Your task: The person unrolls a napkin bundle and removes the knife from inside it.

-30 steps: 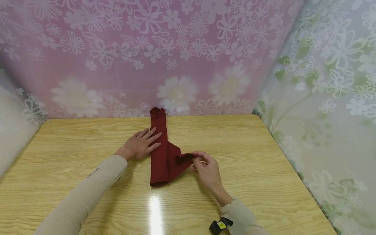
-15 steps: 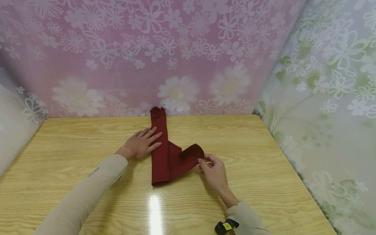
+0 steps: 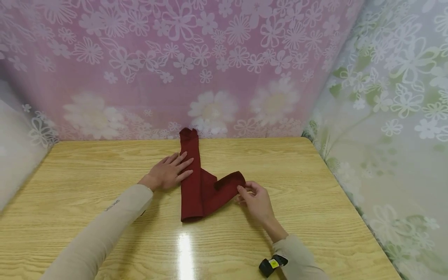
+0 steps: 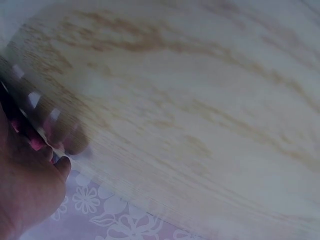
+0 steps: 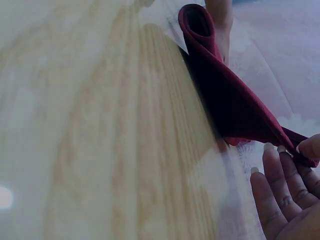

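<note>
A dark red piece of cloth (image 3: 191,196) lies on the table, folded into a long upright strip with a flap (image 3: 224,194) reaching out to the right. My left hand (image 3: 164,173) rests on the strip from the left, fingers spread and straight. At the flap's outer end, my right hand (image 3: 258,200) pinches the edge between thumb and fingers. In the right wrist view the cloth (image 5: 235,107) slants down to the right hand (image 5: 287,195), its near end showing a rolled fold. Only part of the left hand (image 4: 32,192) shows in the left wrist view.
The table (image 3: 105,163) has a glossy wood-grain top that reflects a bright light near the front. A pink flowered curtain (image 3: 157,97) hangs along its back edge, and a pale flowered one (image 3: 385,136) on the right. The cloth's far end reaches that back edge.
My right hand has moved to the right, drawing the flap outward; its darker curled edge now shows wider. My left hand has stayed in place on the strip.
</note>
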Motion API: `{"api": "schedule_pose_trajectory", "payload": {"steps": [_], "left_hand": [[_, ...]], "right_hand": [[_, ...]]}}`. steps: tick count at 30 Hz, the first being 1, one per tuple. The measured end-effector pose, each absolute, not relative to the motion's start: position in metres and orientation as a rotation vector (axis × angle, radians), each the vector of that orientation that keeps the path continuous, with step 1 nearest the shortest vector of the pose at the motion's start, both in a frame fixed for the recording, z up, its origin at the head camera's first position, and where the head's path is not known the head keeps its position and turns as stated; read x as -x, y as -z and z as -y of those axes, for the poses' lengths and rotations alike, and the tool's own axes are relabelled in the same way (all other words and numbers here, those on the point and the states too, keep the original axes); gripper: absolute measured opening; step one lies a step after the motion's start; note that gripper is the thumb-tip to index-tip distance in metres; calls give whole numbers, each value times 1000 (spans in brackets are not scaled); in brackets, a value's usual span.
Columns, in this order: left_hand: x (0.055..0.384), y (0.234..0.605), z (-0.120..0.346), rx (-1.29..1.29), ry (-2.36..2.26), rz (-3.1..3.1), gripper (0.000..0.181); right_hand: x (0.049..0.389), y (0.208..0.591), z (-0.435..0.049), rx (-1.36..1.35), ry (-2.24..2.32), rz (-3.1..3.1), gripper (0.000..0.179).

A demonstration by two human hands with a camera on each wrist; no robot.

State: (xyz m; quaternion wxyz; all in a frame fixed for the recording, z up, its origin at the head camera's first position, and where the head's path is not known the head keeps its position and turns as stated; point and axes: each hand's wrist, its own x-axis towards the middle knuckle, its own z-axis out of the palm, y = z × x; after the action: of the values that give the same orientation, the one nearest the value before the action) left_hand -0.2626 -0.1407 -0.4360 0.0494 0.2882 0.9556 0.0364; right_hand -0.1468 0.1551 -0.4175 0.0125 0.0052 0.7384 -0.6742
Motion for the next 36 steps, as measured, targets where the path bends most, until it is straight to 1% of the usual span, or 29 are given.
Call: {"api": "schedule_pose_trajectory", "payload": {"steps": [4, 13, 18, 24, 36], "left_hand": [[262, 435, 141, -874, -104, -2912, 58], [263, 437, 140, -872, -118, -2911, 58], [261, 436, 139, -863, -123, -2902, 57], [263, 437, 140, -846, -104, -2905, 58], [263, 438, 140, -848, -124, -2910, 58]], "right_hand": [[152, 422, -159, -13, 2096, -2315, 29], [165, 423, -164, -62, 2002, -2372, 26], [167, 422, -168, -49, 1956, -2407, 26], [167, 421, -177, -58, 1866, -2480, 23], [161, 418, -195, 68, 1413, -2799, 14]]}}
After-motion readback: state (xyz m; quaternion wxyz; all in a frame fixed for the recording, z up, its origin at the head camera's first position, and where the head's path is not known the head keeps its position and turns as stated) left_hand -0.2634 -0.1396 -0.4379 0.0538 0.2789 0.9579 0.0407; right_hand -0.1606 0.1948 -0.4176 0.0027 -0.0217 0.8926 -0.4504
